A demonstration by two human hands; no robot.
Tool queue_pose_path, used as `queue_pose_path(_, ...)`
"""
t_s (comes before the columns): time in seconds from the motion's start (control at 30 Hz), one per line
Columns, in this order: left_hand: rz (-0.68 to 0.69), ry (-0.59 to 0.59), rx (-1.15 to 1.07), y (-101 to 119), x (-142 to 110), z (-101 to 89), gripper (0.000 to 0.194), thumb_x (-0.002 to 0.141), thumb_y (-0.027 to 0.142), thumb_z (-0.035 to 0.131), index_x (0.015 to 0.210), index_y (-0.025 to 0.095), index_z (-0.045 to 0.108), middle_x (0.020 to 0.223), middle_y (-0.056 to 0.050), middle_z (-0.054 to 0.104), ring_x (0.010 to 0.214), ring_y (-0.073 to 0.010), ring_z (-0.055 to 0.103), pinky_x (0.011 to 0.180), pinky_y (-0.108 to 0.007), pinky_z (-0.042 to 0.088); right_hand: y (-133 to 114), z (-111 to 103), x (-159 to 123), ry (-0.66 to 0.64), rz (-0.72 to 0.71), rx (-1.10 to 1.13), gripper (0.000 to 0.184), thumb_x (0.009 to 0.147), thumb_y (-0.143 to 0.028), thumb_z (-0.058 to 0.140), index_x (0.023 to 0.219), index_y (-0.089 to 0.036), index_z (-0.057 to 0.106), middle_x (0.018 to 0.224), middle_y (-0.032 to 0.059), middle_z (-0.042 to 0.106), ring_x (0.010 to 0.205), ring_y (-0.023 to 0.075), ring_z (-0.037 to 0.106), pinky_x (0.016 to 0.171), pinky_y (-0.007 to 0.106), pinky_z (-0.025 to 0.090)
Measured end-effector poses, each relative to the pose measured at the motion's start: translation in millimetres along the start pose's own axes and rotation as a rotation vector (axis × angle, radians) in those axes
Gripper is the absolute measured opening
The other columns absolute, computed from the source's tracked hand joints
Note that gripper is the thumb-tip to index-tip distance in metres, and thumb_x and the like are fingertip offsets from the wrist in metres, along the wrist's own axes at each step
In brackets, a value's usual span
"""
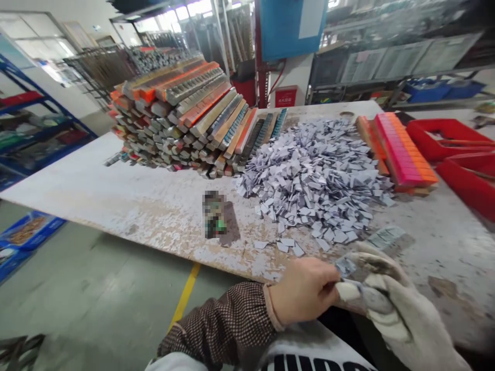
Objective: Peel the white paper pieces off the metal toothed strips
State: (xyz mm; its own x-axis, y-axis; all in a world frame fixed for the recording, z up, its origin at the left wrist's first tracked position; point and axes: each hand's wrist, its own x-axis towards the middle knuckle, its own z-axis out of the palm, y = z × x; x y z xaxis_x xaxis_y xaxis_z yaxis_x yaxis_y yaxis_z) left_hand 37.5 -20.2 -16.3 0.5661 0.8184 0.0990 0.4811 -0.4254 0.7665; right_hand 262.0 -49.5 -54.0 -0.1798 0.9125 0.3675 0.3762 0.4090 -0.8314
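Observation:
My bare left hand is closed in a pinch at the table's near edge, its fingertips pressed against my right hand, which wears a dirty white work glove. Between them sits a small grey-white tag; the gloved fingers curl around a thin strip that I cannot make out clearly. Just beyond lies a big heap of small pale paper tags, with a few loose ones near my hands.
A tall stack of long orange and grey bars fills the back left of the worn white table. Pink and orange bars lie at right beside red bins. Blue shelving stands left. A blurred small object sits mid-table.

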Motion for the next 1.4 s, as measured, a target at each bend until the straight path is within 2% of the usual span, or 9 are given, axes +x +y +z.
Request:
queue_pose_path(0.23, 0.009, -0.135, -0.541, 12, -2, 1.1, 0.057, 0.099, 0.058, 0.059, 0.062, 0.02, 0.037, 0.06, 0.006, 0.035, 0.057, -0.0085, 0.031, 0.054, -0.024, 0.03, -3, 12, -19, 0.09, -0.013, 0.043, 0.023, 0.1, -0.045, 0.057, 0.118, -0.036, 0.067, 0.092, 0.005, 0.073, 0.073, 0.0257, 0.072, 0.058, 0.036, 0.065)
queue_pose_path(0.33, 0.06, -0.108, -0.303, 5, 3, 2.6, 0.048, 0.104, 0.051, 0.053, 0.068, 0.019, 0.048, 0.067, 0.001, 0.051, 0.063, -0.0119, 0.045, 0.064, -0.026, 0.04, 3, 1, -9, 0.072, 0.073, -0.043, 0.025, 0.103, -0.044, 0.052, 0.119, -0.032, 0.067, 0.084, 0.004, 0.069, 0.063, 0.0222, 0.067, 0.055, 0.034, 0.063)
queue_pose_path(0.43, 0.07, -0.092, 0.076, -7, 7, 3.0, 0.029, 0.101, 0.048, 0.06, 0.105, 0.019, 0.063, 0.102, -0.009, 0.068, 0.095, -0.0238, 0.061, 0.086, -0.036, 0.052, 22, -23, 23, 0.095, 0.111, -0.172, 0.03, 0.106, -0.037, 0.044, 0.128, -0.029, 0.063, 0.089, 0.0053, 0.07, 0.061, 0.0212, 0.064, 0.059, 0.036, 0.062)
queue_pose_path(0.5, 0.038, -0.135, 0.237, -14, 7, 3.2, 0.042, 0.098, 0.046, 0.068, 0.128, 0.019, 0.057, 0.121, -0.012, 0.067, 0.112, -0.0297, 0.06, 0.098, -0.044, 0.052, 40, -41, 45, 0.113, -0.042, -0.422, 0.035, 0.106, -0.029, 0.037, 0.129, -0.026, 0.062, 0.077, 0.0041, 0.069, 0.06, 0.0222, 0.064, 0.063, 0.04, 0.063)
queue_pose_path(0.6, -0.026, -0.246, 0.326, -19, 6, 4.7, 0.05, 0.094, 0.038, 0.072, 0.136, 0.02, 0.051, 0.13, -0.012, 0.062, 0.119, -0.0317, 0.058, 0.103, -0.047, 0.052, 61, -59, 63, 0.013, -0.196, -0.642, 0.019, 0.099, -0.026, 0.052, 0.1, -0.024, 0.07, 0.111, 0.0121, 0.073, 0.106, 0.0305, 0.07, 0.097, 0.052, 0.059)
queue_pose_path(0.7, -0.079, -0.321, 0.331, -20, 5, 6.3, 0.047, 0.093, 0.029, 0.069, 0.135, 0.021, 0.049, 0.134, -0.011, 0.059, 0.121, -0.0307, 0.057, 0.105, -0.047, 0.052, 69, -61, 68, -0.127, -0.327, -0.819, 0.014, 0.096, -0.023, 0.057, 0.091, -0.021, 0.07, 0.125, 0.0151, 0.069, 0.132, 0.0345, 0.057, 0.11, 0.056, 0.051)
queue_pose_path(1.1, -0.113, -0.333, 0.243, -26, 9, 6.9, 0.05, 0.092, 0.035, 0.07, 0.136, 0.02, 0.051, 0.135, -0.012, 0.059, 0.118, -0.0307, 0.063, 0.1, -0.045, 0.054, 87, -51, 77, -0.202, -0.348, -0.812, 0.015, 0.098, -0.022, 0.056, 0.09, -0.019, 0.069, 0.113, 0.0149, 0.072, 0.12, 0.0323, 0.064, 0.103, 0.054, 0.055)
queue_pose_path(1.27, -0.126, -0.25, 0.09, -40, 27, -7.4, 0.026, 0.098, 0.038, 0.067, 0.117, 0.02, 0.064, 0.108, -0.005, 0.072, 0.098, -0.0233, 0.07, 0.087, -0.033, 0.054, 91, -54, 63, -0.052, -0.289, -0.731, 0.014, 0.097, -0.025, 0.059, 0.084, -0.023, 0.064, 0.112, 0.0116, 0.072, 0.115, 0.0295, 0.067, 0.096, 0.047, 0.06)
queue_pose_path(1.4, -0.081, -0.124, 0.326, -41, 64, -8.8, 0.02, 0.102, 0.029, 0.062, 0.118, 0.018, 0.063, 0.112, -0.007, 0.071, 0.101, -0.0224, 0.069, 0.088, -0.032, 0.054, 90, -51, 44, 0.129, -0.197, -0.691, 0.017, 0.102, -0.03, 0.049, 0.097, -0.024, 0.064, 0.115, 0.0133, 0.07, 0.1, 0.0269, 0.07, 0.083, 0.044, 0.063)
